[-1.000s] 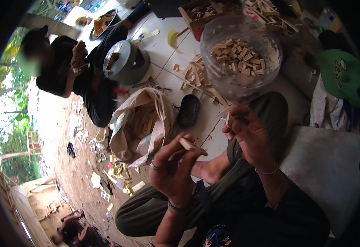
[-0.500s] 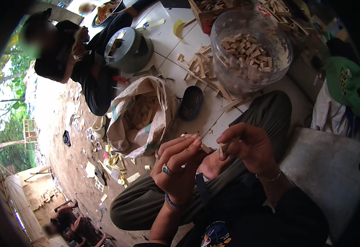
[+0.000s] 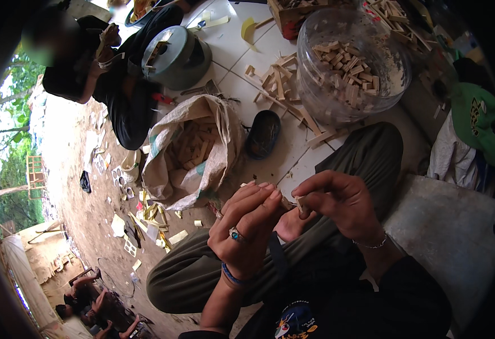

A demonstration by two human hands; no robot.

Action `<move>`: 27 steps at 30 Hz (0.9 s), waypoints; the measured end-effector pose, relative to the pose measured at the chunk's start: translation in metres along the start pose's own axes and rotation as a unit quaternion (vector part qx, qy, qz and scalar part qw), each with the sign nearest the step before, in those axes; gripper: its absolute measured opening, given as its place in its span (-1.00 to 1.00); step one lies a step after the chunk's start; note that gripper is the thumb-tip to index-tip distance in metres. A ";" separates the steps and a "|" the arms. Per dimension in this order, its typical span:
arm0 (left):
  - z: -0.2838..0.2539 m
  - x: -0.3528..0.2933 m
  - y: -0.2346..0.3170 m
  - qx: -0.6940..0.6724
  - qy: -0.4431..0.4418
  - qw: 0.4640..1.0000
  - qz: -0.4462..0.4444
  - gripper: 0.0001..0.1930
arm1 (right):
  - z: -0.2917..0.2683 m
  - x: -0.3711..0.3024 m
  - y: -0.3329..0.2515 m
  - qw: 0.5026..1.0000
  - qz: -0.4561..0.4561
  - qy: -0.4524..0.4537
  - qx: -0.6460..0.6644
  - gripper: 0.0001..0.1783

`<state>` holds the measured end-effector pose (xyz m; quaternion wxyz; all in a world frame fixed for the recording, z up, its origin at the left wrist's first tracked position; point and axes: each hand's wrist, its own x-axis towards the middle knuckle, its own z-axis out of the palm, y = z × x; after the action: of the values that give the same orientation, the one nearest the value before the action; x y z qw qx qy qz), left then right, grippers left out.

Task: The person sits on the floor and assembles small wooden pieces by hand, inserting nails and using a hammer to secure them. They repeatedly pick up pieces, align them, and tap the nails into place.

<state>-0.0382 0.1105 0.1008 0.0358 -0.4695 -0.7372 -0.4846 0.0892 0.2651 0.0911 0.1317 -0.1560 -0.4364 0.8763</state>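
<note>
Wood pieces (image 3: 301, 205) pinched in left hand (image 3: 244, 226) and right hand (image 3: 338, 204); sack (image 3: 229, 144), tray (image 3: 263, 135), tub (image 3: 393, 76) beyond.

Above the crossed legs (image 3: 191, 271), the left hand (image 3: 239, 226) and right hand (image 3: 340, 206) are each holding a wooden piece (image 3: 301, 204). Beyond the left hand, a sack (image 3: 228, 144) is standing with more pieces (image 3: 197, 144) lying inside; to its right, a tray (image 3: 263, 155) is resting on floor tiles (image 3: 288, 142). Behind the sack, a pot (image 3: 185, 74) is standing. Farther right, a tub (image 3: 327, 108) is holding blocks (image 3: 349, 66), and loose sticks (image 3: 279, 82) are lying just left of it.
</note>
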 end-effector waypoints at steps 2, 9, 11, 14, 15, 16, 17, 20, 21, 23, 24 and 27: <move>0.000 -0.002 -0.001 -0.001 -0.005 1.000 -0.001 -0.63 | 0.001 -0.002 0.001 1.000 0.010 0.004 -0.004 -0.82; 0.000 -0.008 -0.001 -0.023 -0.029 0.999 -0.020 -0.63 | 0.002 -0.011 0.008 0.999 0.019 0.013 -0.022 -0.78; 0.000 -0.010 0.000 -0.019 -0.038 0.999 -0.028 -0.64 | 0.002 -0.013 0.009 1.000 0.009 0.013 -0.020 -0.76; -0.001 -0.012 -0.002 -0.014 -0.053 0.998 -0.018 -0.57 | 0.001 -0.016 0.009 1.000 0.015 0.012 -0.023 -0.75; -0.001 -0.012 -0.002 -0.016 -0.055 0.998 -0.015 -0.57 | 0.001 -0.017 0.009 0.999 0.018 0.014 -0.026 -0.75; -0.001 -0.013 -0.002 -0.016 -0.056 0.998 -0.014 -0.57 | 0.000 -0.018 0.009 0.999 0.019 0.015 -0.030 -0.75; -0.001 -0.014 -0.001 -0.017 -0.057 0.998 -0.013 -0.57 | 0.000 -0.019 0.008 0.999 0.024 0.016 -0.029 -0.75; 0.000 -0.015 0.000 -0.028 -0.054 0.998 -0.018 -0.57 | 0.001 -0.021 0.007 0.999 0.031 0.020 -0.026 -0.75; 0.000 -0.015 0.000 -0.028 -0.056 0.998 -0.018 -0.57 | 0.001 -0.022 0.007 0.999 0.036 0.024 -0.026 -0.75; 0.000 -0.016 0.002 -0.022 -0.060 0.998 -0.024 -0.58 | 0.002 -0.023 0.007 0.999 0.039 0.028 -0.022 -0.75; 0.000 -0.015 0.002 -0.027 -0.062 0.997 -0.025 -0.58 | 0.002 -0.024 0.007 0.999 0.037 0.029 -0.019 -0.75; 0.000 -0.015 0.003 -0.032 -0.064 0.997 -0.026 -0.59 | 0.003 -0.025 0.008 0.999 0.034 0.033 -0.014 -0.75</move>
<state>-0.0274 0.1007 0.0954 -0.0395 -0.4809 -0.7341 -0.4777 0.1105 0.2496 0.0904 0.1138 -0.2014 -0.4389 0.8683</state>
